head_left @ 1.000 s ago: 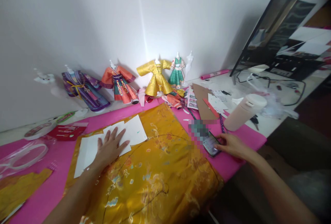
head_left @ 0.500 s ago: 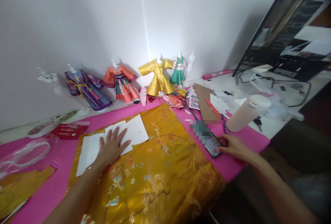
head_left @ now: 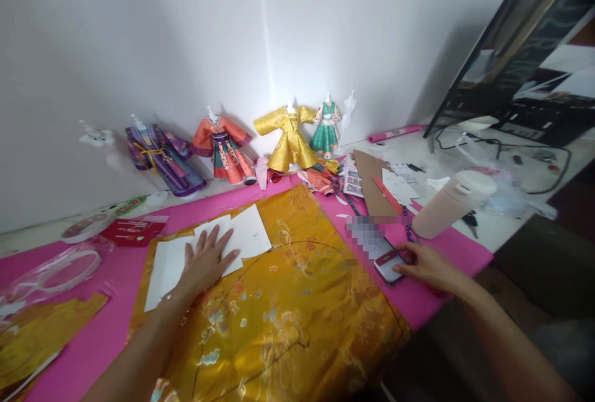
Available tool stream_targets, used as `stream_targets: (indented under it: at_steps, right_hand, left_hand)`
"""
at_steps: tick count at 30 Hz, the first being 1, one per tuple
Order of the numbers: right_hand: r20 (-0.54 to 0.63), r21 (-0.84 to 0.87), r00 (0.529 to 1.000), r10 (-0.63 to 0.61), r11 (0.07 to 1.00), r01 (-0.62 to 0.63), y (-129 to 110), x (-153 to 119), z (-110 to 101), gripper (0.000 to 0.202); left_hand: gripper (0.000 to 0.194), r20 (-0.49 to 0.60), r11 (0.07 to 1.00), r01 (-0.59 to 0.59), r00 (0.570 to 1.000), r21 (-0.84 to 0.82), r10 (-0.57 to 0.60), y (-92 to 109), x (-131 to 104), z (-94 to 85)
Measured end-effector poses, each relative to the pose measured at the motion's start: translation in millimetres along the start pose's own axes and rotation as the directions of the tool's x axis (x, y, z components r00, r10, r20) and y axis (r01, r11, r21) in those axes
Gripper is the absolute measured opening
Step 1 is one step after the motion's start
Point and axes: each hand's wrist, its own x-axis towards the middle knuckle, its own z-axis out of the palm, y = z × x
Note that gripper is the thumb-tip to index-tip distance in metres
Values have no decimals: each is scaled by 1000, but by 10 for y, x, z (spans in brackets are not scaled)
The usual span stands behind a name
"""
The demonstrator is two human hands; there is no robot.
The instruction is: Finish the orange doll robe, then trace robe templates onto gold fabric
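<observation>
My left hand (head_left: 207, 259) lies flat with fingers spread on a white paper pattern piece (head_left: 253, 228). Beneath that paper is a golden-yellow brocade fabric (head_left: 297, 303) with woven motifs and dark curved lines drawn on it. Over on the right, my right hand (head_left: 425, 266) has its thumb and fingers curled at the near right edge of a smartphone (head_left: 390, 267), which rests beside the fabric. A light screen with a dark red bar shows on the phone; its far part is pixelated.
Small dress forms wear a purple robe (head_left: 165, 163), an orange outfit (head_left: 223, 148), a yellow robe (head_left: 290, 139) and a green dress (head_left: 325, 132) along the wall. A pale tumbler (head_left: 453, 204) stands right, near a mirror (head_left: 488, 49). Pink mat (head_left: 446, 309) covers the table.
The phone's screen has changed to a lighter display with a dark red bar. Both hands keep their places, while the whole view has shifted slightly.
</observation>
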Motion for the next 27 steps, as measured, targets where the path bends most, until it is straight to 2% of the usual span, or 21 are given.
stream_targets:
  at_steps: [4, 7, 10, 15, 20, 24, 27]
  right_hand:
    - [-119, -4, 993, -8, 1000, 8, -1, -64, -25, 58]
    - [-205, -22, 979, 21, 999, -26, -57, -138, -39, 49]
    - [-249, -36, 969, -7, 999, -2, -169, -225, -46, 36]
    - [-356, -66, 933, -48, 997, 26, -418, -355, 40, 37]
    - [-246, -31, 943, -224, 974, 224, -801, -450, 349, 40]
    - [-144, 24, 901, -409, 909, 416, -1206, -467, 631, 28]
    - [-86, 45, 864, -496, 865, 500, -1544, -453, 806, 18]
  left_hand:
    - [66, 0, 1000, -1, 1000, -28, 1, -3, -3, 1]
    - [66, 6, 999, -3, 1000, -38, 4, -6, -5, -3]
    - [64, 23, 999, 1, 1000, -46, 0, -4, -12, -24]
    - [61, 50, 998, -6, 999, -63, 9, -18, -13, -56]
    - [64, 77, 997, -6, 997, -74, 11, -57, 10, -70]
    - [70, 87, 996, -20, 996, -87, 28, -55, -1, -140]
    - [67, 92, 996, -31, 995, -87, 39, -35, -31, -207]
